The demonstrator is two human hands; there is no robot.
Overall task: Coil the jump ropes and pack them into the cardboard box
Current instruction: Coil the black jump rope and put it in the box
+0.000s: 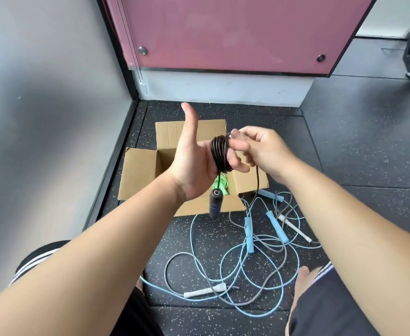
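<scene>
Two hands on one rope here: the black jump rope (219, 154) is wound in a tight coil around the fingers of the left hand (191, 166), whose grip is spread, thumb sticking straight up. The right hand (264, 151) pinches the loose strand right at the coil, thumb against fingertips I think, it's kinda blurry. A black handle (214, 202) dangles under the left palm. The open cardboard box (140, 170) sits on the floor (356, 202) behind, with a green rope (221, 185) inside. Blue ropes (248, 231) and a grey rope (278, 271) lie tangled beside it.
</scene>
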